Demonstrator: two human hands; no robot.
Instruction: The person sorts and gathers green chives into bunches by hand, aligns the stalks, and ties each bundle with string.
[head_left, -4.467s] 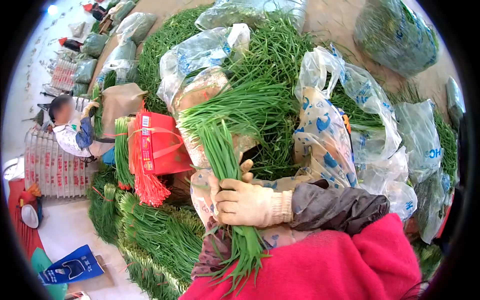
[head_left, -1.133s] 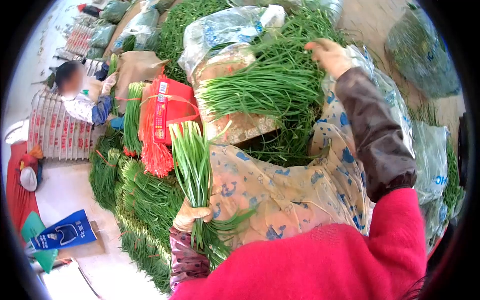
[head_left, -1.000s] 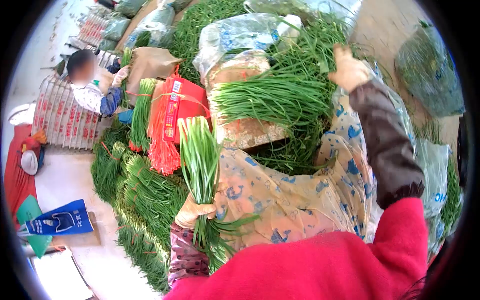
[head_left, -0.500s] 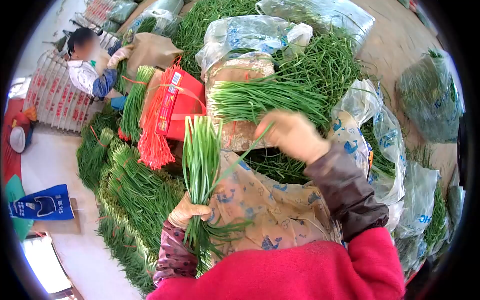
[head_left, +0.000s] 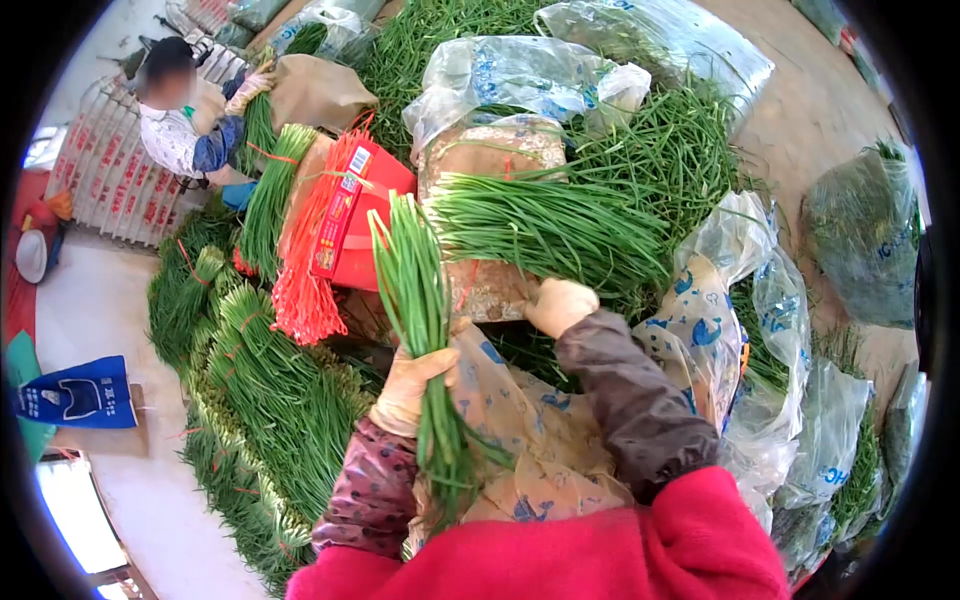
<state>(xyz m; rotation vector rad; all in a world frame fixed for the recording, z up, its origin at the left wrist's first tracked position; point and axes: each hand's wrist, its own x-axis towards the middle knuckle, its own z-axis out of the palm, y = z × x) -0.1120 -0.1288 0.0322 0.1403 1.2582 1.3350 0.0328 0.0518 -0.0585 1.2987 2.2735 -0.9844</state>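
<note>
My left hand (head_left: 412,385), in a pale glove, is wrapped round an upright bunch of garlic chives (head_left: 415,275), the pale stem ends up and the leaves hanging towards my lap. My right hand (head_left: 562,305), gloved too, is closed at the near right edge of a worn board (head_left: 490,292); whatever its fingers may hold is hidden. Across the board lies a loose heap of chives (head_left: 550,225), stem ends to the left. Left of the board is a red box (head_left: 365,225) with a bundle of red ties (head_left: 305,290) hanging beside it.
Tied chive bunches (head_left: 265,350) are stacked at the left. More loose chives (head_left: 670,150) lie behind the board under plastic bags (head_left: 510,75). A patterned plastic sheet (head_left: 530,430) covers my lap. Another person (head_left: 190,120) handles greens at the upper left. Filled bags (head_left: 860,230) stand at the right.
My right hand has come down and towards me to the board's edge, and its fingers are now curled. The bunch in my left hand has moved slightly up and right.
</note>
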